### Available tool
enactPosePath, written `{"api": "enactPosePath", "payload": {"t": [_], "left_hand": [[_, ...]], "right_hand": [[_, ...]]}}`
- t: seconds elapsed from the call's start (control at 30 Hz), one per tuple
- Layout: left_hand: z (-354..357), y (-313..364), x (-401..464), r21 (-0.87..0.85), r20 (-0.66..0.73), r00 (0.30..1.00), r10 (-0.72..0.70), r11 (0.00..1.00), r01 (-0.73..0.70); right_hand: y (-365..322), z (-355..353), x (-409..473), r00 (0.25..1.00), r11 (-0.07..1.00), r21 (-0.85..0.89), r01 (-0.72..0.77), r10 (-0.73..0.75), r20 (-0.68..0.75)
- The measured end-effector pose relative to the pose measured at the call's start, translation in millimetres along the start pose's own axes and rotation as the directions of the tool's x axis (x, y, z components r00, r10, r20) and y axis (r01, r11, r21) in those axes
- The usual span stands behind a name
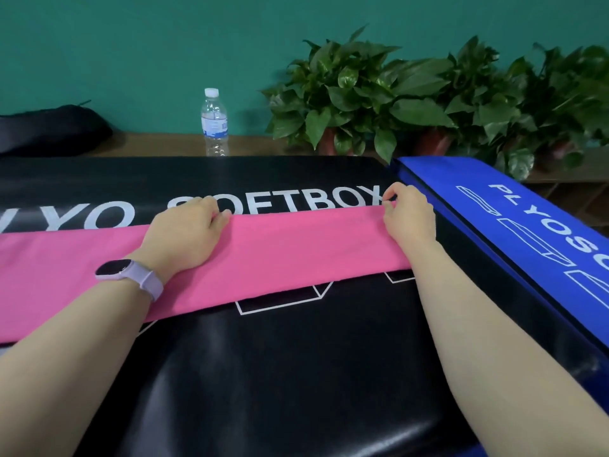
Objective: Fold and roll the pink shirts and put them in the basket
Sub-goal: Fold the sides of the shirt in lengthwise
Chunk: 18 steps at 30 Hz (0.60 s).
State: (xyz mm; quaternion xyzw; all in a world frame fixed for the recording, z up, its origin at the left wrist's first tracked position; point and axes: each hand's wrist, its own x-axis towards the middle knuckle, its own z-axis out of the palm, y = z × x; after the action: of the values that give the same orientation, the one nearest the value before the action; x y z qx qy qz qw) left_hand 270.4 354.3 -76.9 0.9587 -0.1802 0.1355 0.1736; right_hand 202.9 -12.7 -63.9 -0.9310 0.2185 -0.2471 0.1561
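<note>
Black padded box top, glossy, white lettering "SOFTBOX" near the far edge & white outline shapes toward the middle. Lying directly on it: pink shirt folded into a long flat band, running from the left frame edge across to near the box's right edge, covering the bottom of the letters & part of the outlines. Both hands sit on the shirt's far edge. Blue padded box butts against the black one on the right, white print on top. Behind, a wooden ledge carries a clear water bottle, upright, a dark bag at left & potted plants at right
</note>
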Motion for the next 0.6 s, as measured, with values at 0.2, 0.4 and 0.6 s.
{"api": "enactPosePath", "payload": {"t": [0.2, 0.4, 0.6], "left_hand": [[2, 0, 0, 0.011, -0.035, 0.999, 0.037, 0.999, -0.037], [7, -5, 4, 0.059, -0.052, 0.993, 0.105, 0.993, -0.102], [3, -3, 2, -0.009, -0.065, 0.998, 0.010, 1.000, -0.011]], "right_hand": [[9, -7, 4, 0.994, 0.993, 0.028, -0.112, 0.112, -0.009], [14, -11, 5, 0.993, 0.989, 0.091, -0.116, 0.118, -0.010], [15, -3, 10, 0.998, 0.996, 0.074, -0.055, 0.052, 0.035]]}}
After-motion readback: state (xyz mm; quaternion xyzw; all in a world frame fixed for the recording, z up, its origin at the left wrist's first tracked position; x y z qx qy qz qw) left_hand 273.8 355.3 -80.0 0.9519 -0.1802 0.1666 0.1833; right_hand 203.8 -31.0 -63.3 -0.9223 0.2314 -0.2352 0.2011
